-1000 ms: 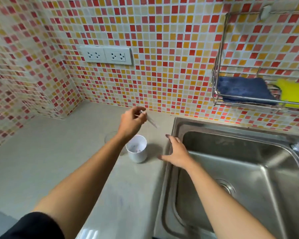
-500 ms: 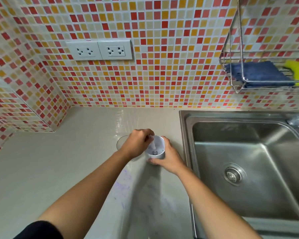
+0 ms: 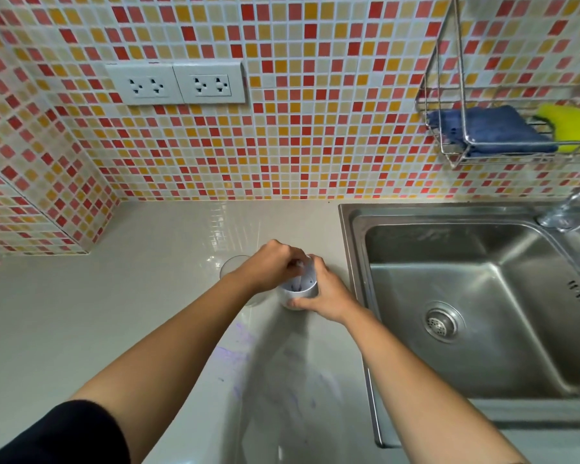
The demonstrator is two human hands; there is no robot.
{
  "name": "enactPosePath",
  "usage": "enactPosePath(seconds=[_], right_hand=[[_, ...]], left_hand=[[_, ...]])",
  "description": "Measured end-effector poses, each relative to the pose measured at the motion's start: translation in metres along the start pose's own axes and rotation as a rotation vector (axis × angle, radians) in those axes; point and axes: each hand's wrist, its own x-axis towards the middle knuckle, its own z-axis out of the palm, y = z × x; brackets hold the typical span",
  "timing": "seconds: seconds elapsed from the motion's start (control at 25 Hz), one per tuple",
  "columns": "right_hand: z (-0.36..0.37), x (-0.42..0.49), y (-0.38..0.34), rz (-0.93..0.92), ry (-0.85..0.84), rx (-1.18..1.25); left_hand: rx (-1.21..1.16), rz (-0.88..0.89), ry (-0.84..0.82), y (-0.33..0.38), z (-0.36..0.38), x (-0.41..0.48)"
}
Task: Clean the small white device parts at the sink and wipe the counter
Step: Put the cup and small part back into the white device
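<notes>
Right hand (image 3: 318,293) fingers clamp the white cup (image 3: 298,291); left hand (image 3: 272,266) fingers pinch, apparently, a thin tool (image 3: 298,277). Worktop (image 3: 114,313) stains remain; wiping outstanding.

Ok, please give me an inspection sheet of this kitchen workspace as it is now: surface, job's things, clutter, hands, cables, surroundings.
Surface: grey counter, with faint purple smears near the front.
Job's things: small white cup upright on the counter, a thin stick inside it.
Clutter: clear round item behind the left arm, unclear what.
Hands: left hand pinches the stick; right hand grips the cup.
Cables: nothing seen; two wall sockets, unused.
Surroundings: steel sink, empty; wire rack with blue cloth and yellow sponge; mosaic tile wall.
</notes>
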Motion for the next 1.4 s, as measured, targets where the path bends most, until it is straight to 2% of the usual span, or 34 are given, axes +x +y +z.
enactPosePath(seconds=[0.4, 0.48, 0.56, 0.64, 0.8, 0.84, 1.0, 1.08, 1.16, 1.4], right_hand=[[-0.001, 0.003, 0.002, -0.009, -0.004, 0.025], [0.000, 0.001, 0.002, -0.016, 0.012, 0.048], [0.002, -0.002, 0.002, -0.009, 0.053, 0.104], [0.008, -0.005, 0.009, 0.018, 0.086, 0.160], [0.024, -0.003, 0.018, 0.038, 0.131, 0.237], [0.025, -0.002, 0.017, 0.052, 0.145, 0.257], [0.003, -0.008, 0.026, 0.122, 0.245, 0.346], [-0.022, -0.015, 0.035, 0.158, 0.317, 0.267], [-0.052, -0.026, 0.039, 0.144, 0.318, 0.095], [-0.104, -0.034, 0.014, -0.014, 0.086, -0.421]], left_hand=[[0.070, -0.086, -0.096, 0.006, -0.003, 0.004], [-0.095, -0.138, -0.030, 0.005, -0.010, -0.001], [-0.344, -0.253, 0.128, -0.006, -0.026, -0.010], [-0.393, -0.365, 0.202, -0.030, -0.036, -0.023], [-0.180, -0.504, -0.175, -0.064, -0.013, -0.053], [-0.200, -0.521, -0.193, -0.064, -0.002, -0.057], [-0.381, -0.551, 0.071, -0.049, 0.019, -0.053], [-0.440, -0.503, 0.087, -0.034, 0.024, -0.042], [-0.438, -0.453, 0.045, -0.018, 0.034, -0.031], [-0.470, -0.431, 0.028, -0.007, 0.056, -0.018]])
